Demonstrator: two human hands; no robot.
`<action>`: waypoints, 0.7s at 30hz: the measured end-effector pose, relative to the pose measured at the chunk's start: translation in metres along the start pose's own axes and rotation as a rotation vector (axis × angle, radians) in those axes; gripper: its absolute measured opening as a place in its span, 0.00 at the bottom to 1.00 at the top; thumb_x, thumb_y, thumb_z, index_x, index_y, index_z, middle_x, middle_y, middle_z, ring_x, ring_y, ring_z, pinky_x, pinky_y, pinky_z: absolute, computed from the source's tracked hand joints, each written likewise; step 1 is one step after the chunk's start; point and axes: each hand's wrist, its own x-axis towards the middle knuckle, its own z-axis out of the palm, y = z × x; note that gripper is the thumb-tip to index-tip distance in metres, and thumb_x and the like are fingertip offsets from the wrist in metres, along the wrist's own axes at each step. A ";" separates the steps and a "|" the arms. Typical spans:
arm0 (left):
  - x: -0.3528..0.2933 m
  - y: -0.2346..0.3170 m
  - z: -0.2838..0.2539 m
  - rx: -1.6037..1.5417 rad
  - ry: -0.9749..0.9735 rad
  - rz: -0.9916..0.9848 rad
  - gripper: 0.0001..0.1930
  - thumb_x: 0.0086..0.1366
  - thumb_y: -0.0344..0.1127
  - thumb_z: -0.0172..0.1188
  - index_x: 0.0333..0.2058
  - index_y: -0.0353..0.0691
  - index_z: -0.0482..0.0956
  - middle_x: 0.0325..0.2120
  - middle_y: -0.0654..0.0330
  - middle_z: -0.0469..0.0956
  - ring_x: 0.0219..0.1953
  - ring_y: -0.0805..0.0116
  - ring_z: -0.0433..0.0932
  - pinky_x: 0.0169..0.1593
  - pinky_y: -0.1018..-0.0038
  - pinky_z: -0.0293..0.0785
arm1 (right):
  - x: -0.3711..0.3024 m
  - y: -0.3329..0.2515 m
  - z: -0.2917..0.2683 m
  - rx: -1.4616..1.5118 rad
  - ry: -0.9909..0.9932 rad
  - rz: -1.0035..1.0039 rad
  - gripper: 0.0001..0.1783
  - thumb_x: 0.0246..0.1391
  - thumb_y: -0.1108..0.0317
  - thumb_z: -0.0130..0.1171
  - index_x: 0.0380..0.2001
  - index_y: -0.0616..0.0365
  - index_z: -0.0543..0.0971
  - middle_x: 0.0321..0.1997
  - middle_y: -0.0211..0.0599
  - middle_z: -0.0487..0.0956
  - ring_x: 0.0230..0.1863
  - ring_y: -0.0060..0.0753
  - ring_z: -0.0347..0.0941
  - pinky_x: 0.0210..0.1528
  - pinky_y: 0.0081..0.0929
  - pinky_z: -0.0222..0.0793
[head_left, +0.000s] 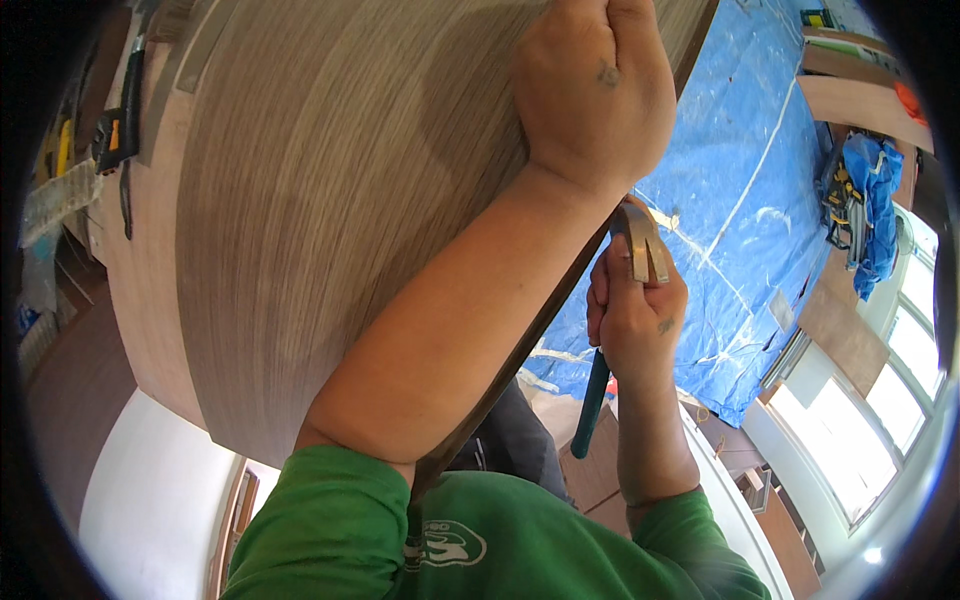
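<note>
A wood-grain panel (pixel 330 200) with a darker edge lies in front of me. My left forearm stretches across it, and my left hand (pixel 598 105) is closed at the panel's right edge, toward the far side. The curled fingertips are out of sight, so what they pinch, if anything, cannot be made out. Below it, just beyond the same edge, my right hand (pixel 645 320) is wrapped round a claw hammer (pixel 640 245). Its metal head shows above the fist, close to the panel edge and my left wrist. The dark green handle end sticks out below the hand.
Blue tarpaulin (pixel 750 200) with pale streaks covers the floor on the right. A bundled blue cloth and tools (pixel 865 210) lie beyond it, near windows (pixel 850 440). At the far left, a black tool with orange marks (pixel 115 135) rests by a paler board (pixel 150 290).
</note>
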 end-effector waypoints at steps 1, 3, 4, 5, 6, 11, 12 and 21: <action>0.000 0.001 0.000 -0.003 -0.005 -0.002 0.18 0.79 0.39 0.44 0.39 0.30 0.78 0.32 0.41 0.82 0.35 0.42 0.82 0.40 0.58 0.76 | -0.003 0.001 -0.001 -0.010 -0.012 0.003 0.28 0.73 0.58 0.51 0.69 0.62 0.65 0.22 0.19 0.68 0.19 0.09 0.62 0.20 0.14 0.56; 0.001 0.001 -0.001 -0.005 0.002 0.044 0.18 0.79 0.38 0.44 0.38 0.30 0.78 0.31 0.41 0.81 0.34 0.43 0.82 0.40 0.58 0.75 | -0.009 0.001 0.002 -0.034 -0.001 0.006 0.28 0.73 0.59 0.50 0.69 0.62 0.66 0.22 0.20 0.68 0.20 0.10 0.61 0.20 0.14 0.56; 0.001 0.002 -0.002 -0.014 -0.002 0.020 0.18 0.78 0.38 0.44 0.38 0.30 0.78 0.31 0.41 0.81 0.34 0.43 0.81 0.40 0.58 0.75 | -0.011 0.001 0.003 -0.046 0.004 0.007 0.28 0.73 0.60 0.50 0.69 0.62 0.66 0.22 0.20 0.68 0.20 0.10 0.61 0.21 0.14 0.56; 0.002 0.003 -0.002 -0.023 -0.005 -0.004 0.18 0.78 0.38 0.44 0.37 0.30 0.77 0.30 0.41 0.81 0.34 0.43 0.81 0.40 0.58 0.75 | -0.012 0.001 0.003 -0.033 -0.008 0.014 0.28 0.72 0.60 0.50 0.69 0.62 0.65 0.23 0.20 0.68 0.21 0.10 0.61 0.22 0.14 0.56; 0.003 0.004 -0.002 -0.034 -0.010 -0.023 0.17 0.78 0.38 0.44 0.37 0.30 0.77 0.30 0.41 0.80 0.34 0.43 0.81 0.40 0.59 0.75 | -0.011 0.002 0.003 -0.018 -0.018 0.016 0.28 0.72 0.60 0.50 0.69 0.62 0.65 0.24 0.20 0.68 0.22 0.10 0.62 0.23 0.14 0.57; 0.006 0.002 -0.002 -0.044 -0.018 -0.039 0.18 0.78 0.38 0.44 0.37 0.30 0.77 0.31 0.41 0.81 0.36 0.43 0.81 0.41 0.58 0.75 | -0.020 0.015 0.004 -0.021 -0.049 -0.037 0.28 0.72 0.62 0.50 0.69 0.64 0.64 0.29 0.23 0.71 0.27 0.11 0.64 0.27 0.14 0.59; 0.006 0.003 -0.003 -0.027 -0.028 -0.058 0.18 0.78 0.38 0.44 0.38 0.30 0.77 0.32 0.41 0.81 0.36 0.43 0.81 0.41 0.58 0.75 | -0.022 0.018 0.005 -0.034 -0.056 -0.044 0.28 0.72 0.63 0.50 0.69 0.64 0.64 0.30 0.23 0.71 0.28 0.11 0.64 0.28 0.15 0.59; 0.007 -0.001 -0.002 0.024 0.022 0.013 0.18 0.78 0.40 0.45 0.39 0.31 0.79 0.33 0.40 0.82 0.38 0.40 0.82 0.42 0.56 0.76 | -0.052 0.036 0.008 -0.082 -0.114 -0.079 0.28 0.73 0.67 0.46 0.71 0.68 0.61 0.22 0.22 0.69 0.16 0.09 0.60 0.16 0.14 0.58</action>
